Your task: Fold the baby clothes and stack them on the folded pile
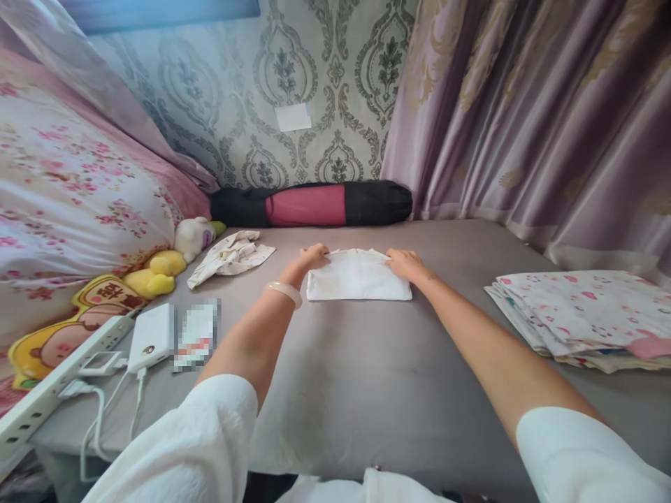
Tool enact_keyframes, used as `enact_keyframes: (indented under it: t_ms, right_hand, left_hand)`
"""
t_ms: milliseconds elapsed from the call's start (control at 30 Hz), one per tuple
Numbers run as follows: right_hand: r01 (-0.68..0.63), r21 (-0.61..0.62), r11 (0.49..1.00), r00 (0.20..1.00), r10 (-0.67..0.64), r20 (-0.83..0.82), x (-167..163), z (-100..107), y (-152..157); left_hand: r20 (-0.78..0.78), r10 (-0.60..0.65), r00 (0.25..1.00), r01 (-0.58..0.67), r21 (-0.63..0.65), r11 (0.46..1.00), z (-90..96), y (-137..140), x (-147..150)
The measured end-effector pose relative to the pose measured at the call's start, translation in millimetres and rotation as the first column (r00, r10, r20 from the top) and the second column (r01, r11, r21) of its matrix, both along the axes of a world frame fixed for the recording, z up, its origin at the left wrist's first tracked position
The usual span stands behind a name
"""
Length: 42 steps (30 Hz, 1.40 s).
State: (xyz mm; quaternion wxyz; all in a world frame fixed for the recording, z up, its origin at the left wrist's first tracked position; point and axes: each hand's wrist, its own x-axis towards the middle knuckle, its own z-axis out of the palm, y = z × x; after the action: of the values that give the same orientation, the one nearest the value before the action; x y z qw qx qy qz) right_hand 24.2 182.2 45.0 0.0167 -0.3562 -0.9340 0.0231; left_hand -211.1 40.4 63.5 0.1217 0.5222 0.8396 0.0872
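Note:
A folded white cloth (359,278) lies on the grey bed sheet (367,370), straight ahead of me; a little print shows along its far edge. My left hand (314,256) is closed on the cloth's far left corner, its fingertips partly hidden. At the far right corner, my right hand (405,265) also grips the fabric, fingers bent over the edge. To the left of my left hand lies a crumpled printed cloth (233,256), apart from it.
A stack of folded printed cloths (587,307) lies at the right. On the left are a power strip (47,391), a white power bank (152,339) with cables, a blurred packet (196,335) and plush toys (154,274). A black-and-red roll (307,204) lies along the wall.

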Motion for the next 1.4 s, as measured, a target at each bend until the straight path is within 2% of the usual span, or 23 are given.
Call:
enact_keyframes:
  t_ms: [167,300,400,500,600,700,800,933,1067,1200,1400]
  right_hand:
    - [-0.058,-0.043,0.997,0.996,0.055,-0.070,13.1,20.9,6.3]
    - [-0.151,-0.117,0.982,0.979,0.133,-0.152,20.9,37.8,14.7]
    - [-0.196,-0.130,0.972,0.961,0.163,-0.223,24.6,50.7,20.3]
    - [-0.196,-0.051,0.979,0.932,0.169,-0.321,26.9,59.8,23.0]
    - [-0.140,0.089,0.986,0.897,0.164,-0.411,27.4,59.8,21.9]
    - [-0.093,0.245,0.965,0.872,0.198,-0.448,27.6,48.7,16.8]
    - [-0.107,0.313,0.944,0.875,0.239,-0.422,32.3,31.4,7.4]
    - [-0.171,0.289,0.942,0.895,0.271,-0.354,48.0,11.5,-11.6]
    - [-0.215,0.223,0.951,0.910,0.278,-0.308,65.4,-4.2,-30.8]
    - [-0.257,0.203,0.945,0.907,0.308,-0.286,77.2,-21.0,-43.4]
    - [-0.310,0.170,0.935,0.901,0.346,-0.261,88.3,-38.2,-53.3]
  left_hand:
    - [0.146,-0.123,0.982,0.119,0.039,0.992,28.8,-13.6,-12.5]
    - [0.301,-0.261,0.917,0.243,0.096,0.965,45.7,-21.8,-20.9]
    - [0.324,-0.319,0.890,0.290,0.137,0.947,56.6,-22.0,-25.7]
    - [0.276,-0.309,0.910,0.234,0.271,0.934,63.6,-17.5,-25.5]
    - [0.130,-0.171,0.977,0.101,0.422,0.901,64.0,-13.1,-17.5]
    - [-0.042,-0.040,0.998,0.055,0.486,0.872,55.1,-13.8,-5.3]
    - [-0.122,-0.024,0.992,0.077,0.446,0.892,36.0,-20.9,4.1]
    - [-0.148,-0.087,0.985,0.135,0.354,0.925,2.9,-39.2,8.5]
    - [-0.163,-0.205,0.965,0.248,0.318,0.915,-23.9,-63.3,12.5]
    - [-0.139,-0.263,0.955,0.293,0.281,0.914,-39.3,-83.3,20.5]
    - [-0.124,-0.332,0.935,0.354,0.261,0.898,-52.1,-98.5,28.3]
